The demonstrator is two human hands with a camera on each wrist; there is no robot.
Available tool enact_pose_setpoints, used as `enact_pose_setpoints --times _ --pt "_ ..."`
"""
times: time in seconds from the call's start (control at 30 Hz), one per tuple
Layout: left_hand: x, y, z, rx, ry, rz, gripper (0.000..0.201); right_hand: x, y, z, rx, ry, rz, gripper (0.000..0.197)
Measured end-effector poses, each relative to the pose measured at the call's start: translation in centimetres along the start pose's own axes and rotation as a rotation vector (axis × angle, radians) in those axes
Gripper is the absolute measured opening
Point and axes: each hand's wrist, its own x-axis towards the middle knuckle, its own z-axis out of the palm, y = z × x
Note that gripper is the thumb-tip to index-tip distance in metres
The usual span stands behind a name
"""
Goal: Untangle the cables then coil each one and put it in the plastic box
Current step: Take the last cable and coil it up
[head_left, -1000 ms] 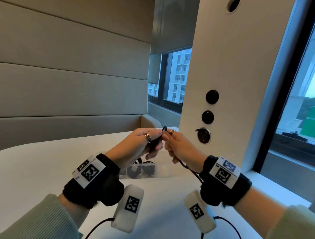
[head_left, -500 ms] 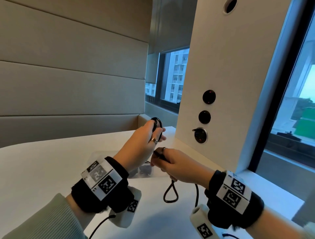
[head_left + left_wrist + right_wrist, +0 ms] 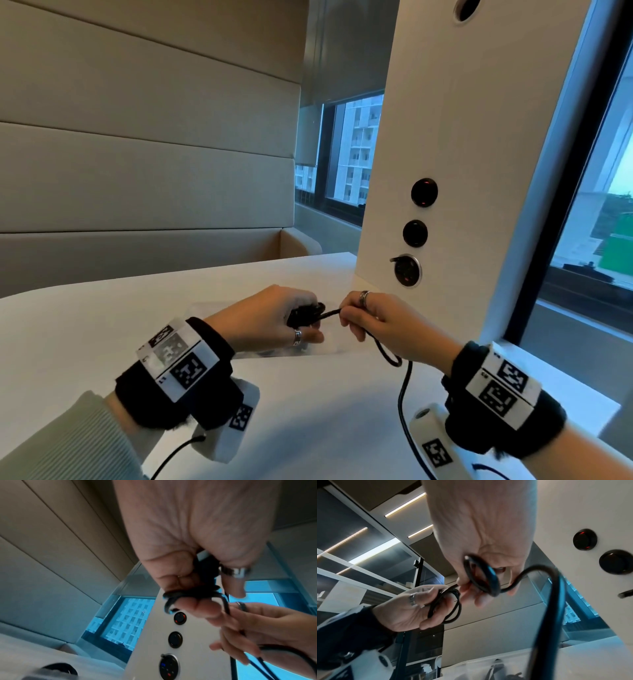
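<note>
Here the left hand (image 3: 270, 318) hovers over the plastic box (image 3: 329, 346), knuckles up, fingers curled round a small coil of black cable (image 3: 305, 313). Just beside it, the right hand (image 3: 387, 325) pinches the same cable's free run, which loops under that wrist above the desk (image 3: 85, 329).

White worktop (image 3: 85, 329) spans foreground. Landmark: white column (image 3: 479, 144) at worktop's far right edge. Column face carries two round black buttons (image 3: 424, 192), one above other, with silver-rimmed round socket (image 3: 407, 270) below them. Left of column: beige padded wall panels (image 3: 144, 144) in horizontal bands. Between panels and column: window (image 3: 352, 150) showing pale high-rise. Right of column: second window (image 3: 596, 219), greenery outside.
</note>
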Motion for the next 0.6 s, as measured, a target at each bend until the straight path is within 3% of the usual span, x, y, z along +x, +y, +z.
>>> enact_pose_setpoints --times 0.13,0.23,0.33,0.43,0.5,0.6 --pt "0.1 -0.4 -0.1 -0.188 0.15 -0.041 0.018 -0.7 0.0 0.7 0.257 -0.155 0.041 0.012" --pt "0.4 -0.3 0.5 -0.489 0.312 -0.119 0.018 -1.2 0.0 1.3 0.358 -0.198 0.071 0.043" --pt "1.2 0.0 1.2 -0.869 0.455 -0.211 0.016 -1.4 0.0 2.2 0.33 -0.096 0.058 0.06" --pt "1.8 0.4 1.0 -1.159 0.558 -0.288 0.02 -1.4 -0.2 3.1 0.407 0.117 0.053 0.035" --pt "1.9 0.7 0.9 -1.198 0.592 -0.307 0.02 -1.5 -0.7 3.6 0.441 0.162 0.058 0.031" --pt "1.9 1.2 1.2 -1.151 0.628 -0.307 0.022 -1.4 -1.4 4.5 0.41 0.173 0.051 0.047"
